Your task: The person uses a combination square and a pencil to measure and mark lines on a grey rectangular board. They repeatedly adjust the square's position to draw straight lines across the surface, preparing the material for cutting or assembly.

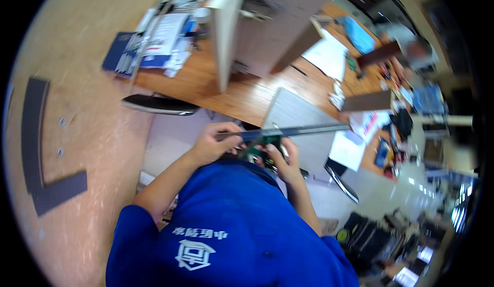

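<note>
A long, narrow, dark strip [314,129] runs crosswise in front of my body. My left hand [215,144] is closed around its left end, thumb on top. Just under the strip's middle is a dark green tool [255,152], blurred, and its exact kind I cannot make out. My right hand [285,161] wraps round this green tool from the right, fingers bent. Beyond the strip lies a grey flat panel [298,109] on the near side of the wooden table, partly covered by the strip.
On the wooden table [200,83] stands a large panel assembly [226,35]. Papers [167,35] and a blue folder [117,53] lie at its left. Dark chair parts [160,105] edge the table. Another person [406,45] works at the far right, holding a brown board [378,55].
</note>
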The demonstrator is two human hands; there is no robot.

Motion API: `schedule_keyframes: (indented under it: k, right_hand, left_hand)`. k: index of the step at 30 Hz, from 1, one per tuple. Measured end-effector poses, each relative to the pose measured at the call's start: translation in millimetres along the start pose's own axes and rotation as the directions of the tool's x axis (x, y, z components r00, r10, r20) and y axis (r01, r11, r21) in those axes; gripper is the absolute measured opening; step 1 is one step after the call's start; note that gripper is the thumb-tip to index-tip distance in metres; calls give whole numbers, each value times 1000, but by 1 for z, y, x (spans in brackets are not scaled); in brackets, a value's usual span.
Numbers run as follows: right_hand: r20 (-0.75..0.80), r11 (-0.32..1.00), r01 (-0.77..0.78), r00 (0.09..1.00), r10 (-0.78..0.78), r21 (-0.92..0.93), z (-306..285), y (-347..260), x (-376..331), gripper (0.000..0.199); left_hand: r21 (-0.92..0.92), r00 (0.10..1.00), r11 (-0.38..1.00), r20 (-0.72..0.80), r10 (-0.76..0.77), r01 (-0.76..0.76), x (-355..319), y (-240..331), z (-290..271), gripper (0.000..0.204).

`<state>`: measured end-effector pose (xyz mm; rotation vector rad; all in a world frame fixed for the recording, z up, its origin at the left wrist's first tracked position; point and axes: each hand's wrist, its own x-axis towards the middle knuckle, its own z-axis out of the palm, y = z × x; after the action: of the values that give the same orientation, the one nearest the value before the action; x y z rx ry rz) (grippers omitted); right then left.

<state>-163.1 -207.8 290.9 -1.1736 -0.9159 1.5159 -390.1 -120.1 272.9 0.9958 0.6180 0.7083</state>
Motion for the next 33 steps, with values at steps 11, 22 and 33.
schedule_keyframes:
  k: [11, 22, 33]
  right_hand:
    - [-107, 993, 65, 993, -54, 98, -19, -16, -17, 19]
    - [-130, 993, 40, 991, -26, 109, -35, -12, -29, 19]
    - [-97, 994, 25, 995, -14, 107, -33, -6, -27, 21]
  left_hand:
    - [51, 995, 998, -95, 40, -35, 14, -14, 42, 35]
    - [-17, 996, 1000, -91, 20, -21, 25, -40, 61, 40]
    - [0, 998, 999, -49, 49, -49, 24, -27, 61, 42]
